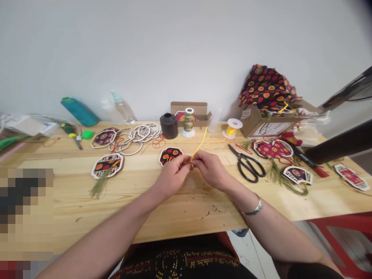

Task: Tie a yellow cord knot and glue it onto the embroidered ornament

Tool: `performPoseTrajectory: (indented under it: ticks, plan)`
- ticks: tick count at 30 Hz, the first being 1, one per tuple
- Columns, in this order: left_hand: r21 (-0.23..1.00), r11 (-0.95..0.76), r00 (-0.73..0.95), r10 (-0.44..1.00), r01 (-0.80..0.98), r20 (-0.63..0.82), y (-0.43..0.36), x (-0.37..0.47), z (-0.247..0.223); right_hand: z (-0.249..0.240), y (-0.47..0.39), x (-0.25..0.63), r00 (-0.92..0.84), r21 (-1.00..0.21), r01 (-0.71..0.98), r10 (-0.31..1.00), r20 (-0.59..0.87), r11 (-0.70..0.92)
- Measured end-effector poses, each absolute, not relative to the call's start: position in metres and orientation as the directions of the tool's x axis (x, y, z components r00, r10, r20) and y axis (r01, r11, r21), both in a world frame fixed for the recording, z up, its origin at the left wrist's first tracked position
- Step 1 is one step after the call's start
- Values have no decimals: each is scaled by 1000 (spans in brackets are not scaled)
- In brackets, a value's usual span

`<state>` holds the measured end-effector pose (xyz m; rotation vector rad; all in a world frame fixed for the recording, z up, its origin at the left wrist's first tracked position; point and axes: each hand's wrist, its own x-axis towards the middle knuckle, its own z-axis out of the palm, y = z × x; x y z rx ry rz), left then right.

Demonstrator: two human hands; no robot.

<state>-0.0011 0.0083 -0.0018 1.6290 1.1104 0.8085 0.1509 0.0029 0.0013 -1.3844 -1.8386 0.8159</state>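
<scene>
Over the middle of the table, my left hand [174, 172] and my right hand [209, 167] meet fingertip to fingertip. Both are closed in a pinch on a yellow cord [200, 144], whose twisted end sticks up past the right fingers. A thinner strand runs back toward a white spool of yellow cord [232, 128]. Just beyond my left hand lies a black patterned fabric piece with a pale rim [171, 155], partly covered by the fingers. What the fingertips do with the cord is hidden.
Black-handled scissors [247, 164] lie right of my hands. Decorated pieces with a green tassel [101, 180] are at left; pale lattice frames [142, 135] lie behind. A black cone [169, 126] and thread spool [188, 123] stand near the wall. A cardboard box [264, 122] holds patterned fabric.
</scene>
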Motion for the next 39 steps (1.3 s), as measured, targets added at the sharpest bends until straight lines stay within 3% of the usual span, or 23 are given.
performPoseTrajectory:
  ticks: [8, 15, 30, 39]
  plan:
    - [967, 25, 303, 947, 255, -104, 9, -2, 12, 4, 6, 152, -193, -862, 470, 975, 110, 190]
    - [967, 248, 361, 898, 54, -251, 13, -6, 11, 10, 7, 154, -233, -935, 344, 972, 2, 85]
    - [871, 480, 477, 792, -102, -381, 21, -13, 8, 8, 10, 159, -328, -992, 52, 936, -126, -116]
    - [830, 544, 592, 712, -126, -377, 22, -15, 11, 9, 9, 162, -411, -961, -154, 899, -151, -231]
